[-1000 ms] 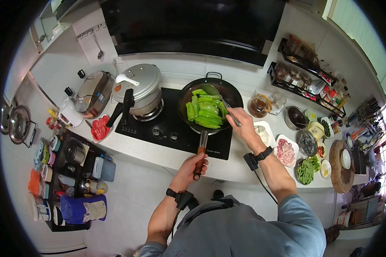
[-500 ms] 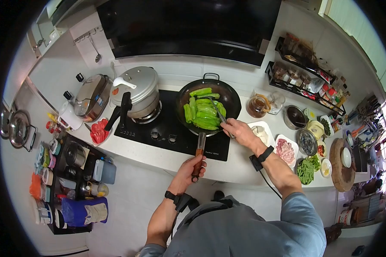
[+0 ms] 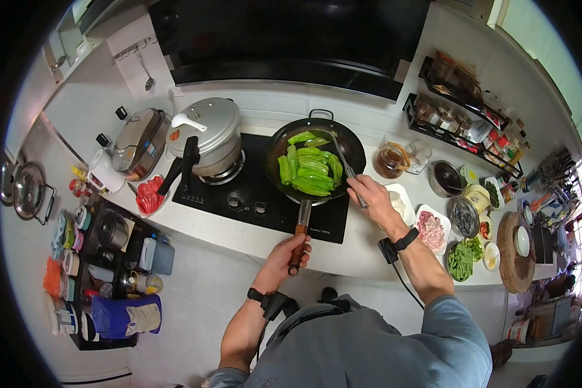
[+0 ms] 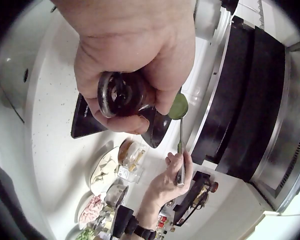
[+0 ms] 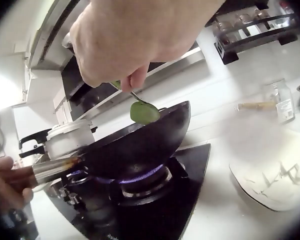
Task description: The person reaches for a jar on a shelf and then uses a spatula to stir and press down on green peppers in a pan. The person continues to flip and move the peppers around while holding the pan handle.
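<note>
A dark wok (image 3: 352, 145) sits over a lit burner, its blue flame (image 5: 145, 176) showing in the right wrist view. Long green peppers (image 3: 313, 171) lie inside, mostly side by side. My left hand (image 3: 286, 257) grips the wok's wooden handle (image 3: 301, 234), fingers wrapped round it. With my right hand (image 3: 372, 200) I hold a metal spatula (image 3: 343, 155) by its handle, at the wok's right side. The spatula's rounded head (image 5: 145, 113), tinted green, shows above the wok's rim in the right wrist view.
A pressure cooker (image 3: 213, 145) stands on the left burner. Tomato slices (image 3: 150, 194) lie on the left counter. To the right are a jar of brown liquid (image 3: 388, 161), a plate of sliced meat (image 3: 431, 229), green beans (image 3: 460, 260) and a round chopping board (image 3: 512, 268). A range hood (image 3: 291, 45) hangs above.
The spatula has gone from over the peppers, down toward the wok's front right, then back up to its far right side. My left hand keeps hold of the handle.
</note>
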Demonstrator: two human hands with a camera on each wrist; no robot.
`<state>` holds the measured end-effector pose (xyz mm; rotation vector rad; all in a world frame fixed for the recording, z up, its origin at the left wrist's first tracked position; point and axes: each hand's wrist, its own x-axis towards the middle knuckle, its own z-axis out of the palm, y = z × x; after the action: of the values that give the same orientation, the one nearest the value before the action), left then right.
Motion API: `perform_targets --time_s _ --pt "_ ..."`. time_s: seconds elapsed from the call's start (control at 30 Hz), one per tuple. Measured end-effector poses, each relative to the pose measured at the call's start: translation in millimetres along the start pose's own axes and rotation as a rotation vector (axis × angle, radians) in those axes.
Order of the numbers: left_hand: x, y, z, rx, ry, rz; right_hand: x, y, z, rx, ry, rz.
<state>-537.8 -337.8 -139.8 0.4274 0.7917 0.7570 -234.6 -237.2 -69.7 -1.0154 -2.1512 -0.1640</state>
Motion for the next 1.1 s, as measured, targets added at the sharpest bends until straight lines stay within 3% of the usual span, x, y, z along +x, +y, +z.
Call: perform_targets --time_s 0.07,0.27,1.1 --pt "2 -1 0 -0.005 -0.005 0.0 4 -2 -4 0.015 0.086 -0.031" --pt "-2 1 3 0.014 -0.008 -0.005 6 12 7 0.015 0.109 0.049" --pt "12 2 -6 0.072 -0.019 -0.041 -45 -33 -14 0.012 0.046 0.086"
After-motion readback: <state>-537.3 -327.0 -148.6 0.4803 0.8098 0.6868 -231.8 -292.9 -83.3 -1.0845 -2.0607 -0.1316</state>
